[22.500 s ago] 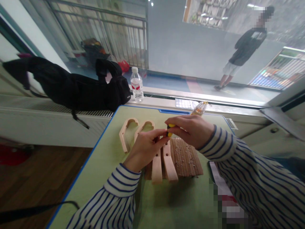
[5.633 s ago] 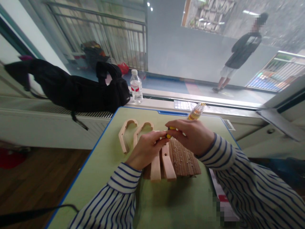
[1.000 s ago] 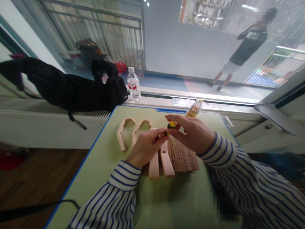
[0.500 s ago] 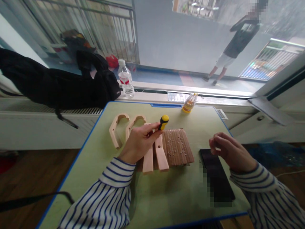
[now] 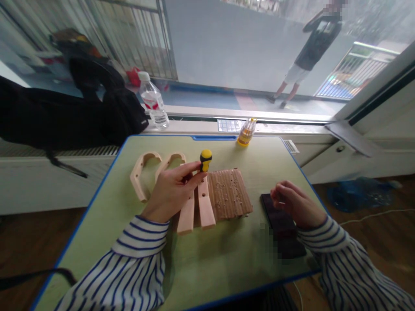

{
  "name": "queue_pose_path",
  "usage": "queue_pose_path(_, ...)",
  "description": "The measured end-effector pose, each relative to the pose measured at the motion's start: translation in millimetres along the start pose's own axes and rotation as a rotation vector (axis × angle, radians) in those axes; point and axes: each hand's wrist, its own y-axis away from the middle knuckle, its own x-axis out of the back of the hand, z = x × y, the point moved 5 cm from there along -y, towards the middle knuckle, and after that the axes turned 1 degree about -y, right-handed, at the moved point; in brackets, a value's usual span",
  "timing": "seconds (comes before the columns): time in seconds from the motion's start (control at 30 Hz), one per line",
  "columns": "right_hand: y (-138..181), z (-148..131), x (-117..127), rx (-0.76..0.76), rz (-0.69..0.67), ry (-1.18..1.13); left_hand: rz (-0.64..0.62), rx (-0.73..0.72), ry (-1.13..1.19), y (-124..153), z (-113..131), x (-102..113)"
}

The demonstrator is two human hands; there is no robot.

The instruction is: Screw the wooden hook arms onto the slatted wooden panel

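My left hand [image 5: 171, 190] pinches a stubby screwdriver [image 5: 205, 160] by its yellow and black handle, thumb and fingers closed round it. The handle points up above two straight pale wooden pieces [image 5: 206, 209], which have drilled holes. Whether the hidden tip touches wood I cannot tell. Beside these lies a brown corrugated slab [image 5: 229, 192] dotted with small screws or holes. My right hand [image 5: 296, 203] hovers over the near right of the table, fingers curled together; anything in them is too small to name. Beneath it is a dark phone-like slab [image 5: 288, 233].
Two curved wooden pieces [image 5: 138, 179] lie on the table's left side. A small bottle with yellow liquid [image 5: 247, 133] stands at the far edge. On the sill are a water bottle [image 5: 154, 103] and a black bag [image 5: 106, 112]. A person [image 5: 316, 45] stands beyond the window.
The view has swung slightly right, so the whole scene sits further left. My left hand keeps its hold on the screwdriver. My right hand stays curled by the dark slab.
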Motion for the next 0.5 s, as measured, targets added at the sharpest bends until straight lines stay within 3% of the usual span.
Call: queue_pose_path(0.5, -8.5, 9.1, 7.7, -0.029, 0.005, 0.008, -0.007, 0.054, -0.055, 0.1, -3.2, -4.6)
